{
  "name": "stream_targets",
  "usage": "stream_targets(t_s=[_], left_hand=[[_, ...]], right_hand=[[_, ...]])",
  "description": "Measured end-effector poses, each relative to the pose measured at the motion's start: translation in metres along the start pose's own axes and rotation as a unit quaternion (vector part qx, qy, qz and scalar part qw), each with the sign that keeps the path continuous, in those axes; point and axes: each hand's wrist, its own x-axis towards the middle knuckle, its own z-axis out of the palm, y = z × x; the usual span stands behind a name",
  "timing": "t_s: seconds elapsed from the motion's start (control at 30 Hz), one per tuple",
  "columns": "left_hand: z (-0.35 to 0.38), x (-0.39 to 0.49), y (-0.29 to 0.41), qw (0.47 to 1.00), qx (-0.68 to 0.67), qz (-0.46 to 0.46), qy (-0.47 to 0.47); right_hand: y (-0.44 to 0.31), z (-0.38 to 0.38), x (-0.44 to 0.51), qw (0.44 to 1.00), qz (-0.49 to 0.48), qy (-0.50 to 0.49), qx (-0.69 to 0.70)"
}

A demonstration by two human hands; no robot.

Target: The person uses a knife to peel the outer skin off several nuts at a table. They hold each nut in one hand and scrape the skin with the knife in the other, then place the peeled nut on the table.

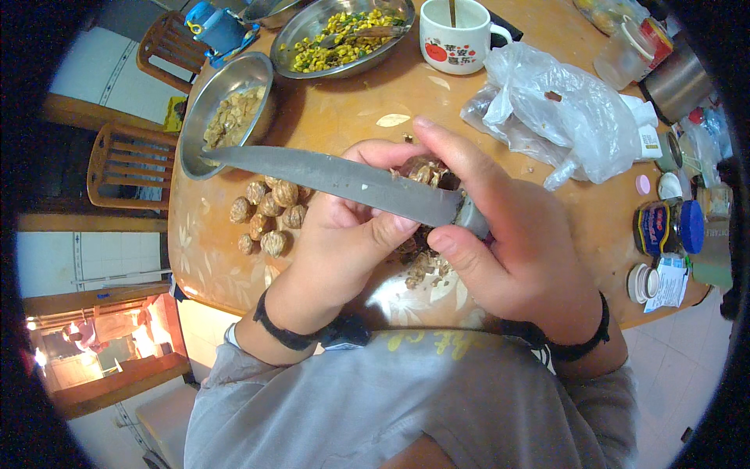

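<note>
My right hand (510, 228) grips a large kitchen knife (328, 176) by its handle, with the blade pointing left across my left hand. My left hand (351, 234) holds a brown, rough-skinned nut or corm (423, 169) behind the blade, its fingers curled around it and its thumb at the knife's lower edge. Part of the held piece is hidden by the blade and fingers. Beneath both hands, brown peelings (428, 269) lie on the table. Several round, ridged brown pieces (274, 243) rest in a group left of my left hand.
On the wooden table (340, 111) stand a steel bowl of pale food (266, 67), a steel dish with yellow-green food (404, 41) and a white mug (454, 55). A crumpled plastic bag (562, 111) lies at right. A blue-lidded jar (659, 227) and small lids sit along the right edge.
</note>
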Motion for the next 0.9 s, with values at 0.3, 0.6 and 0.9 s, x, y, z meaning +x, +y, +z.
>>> stream_targets(t_s=[0.3, 0.6, 0.9], left_hand=[[-0.005, -0.001, -0.008, 0.999, -0.03, 0.037, -0.017], [-0.006, 0.001, -0.006, 0.985, 0.073, 0.126, -0.095], [-0.004, 0.003, -0.003, 0.997, 0.022, 0.054, -0.043]], right_hand=[[0.0, 0.002, 0.0, 0.998, -0.032, 0.021, -0.041], [0.008, -0.003, 0.002, 0.994, 0.019, 0.111, -0.013], [-0.001, -0.005, 0.0, 0.999, -0.001, 0.03, -0.029]])
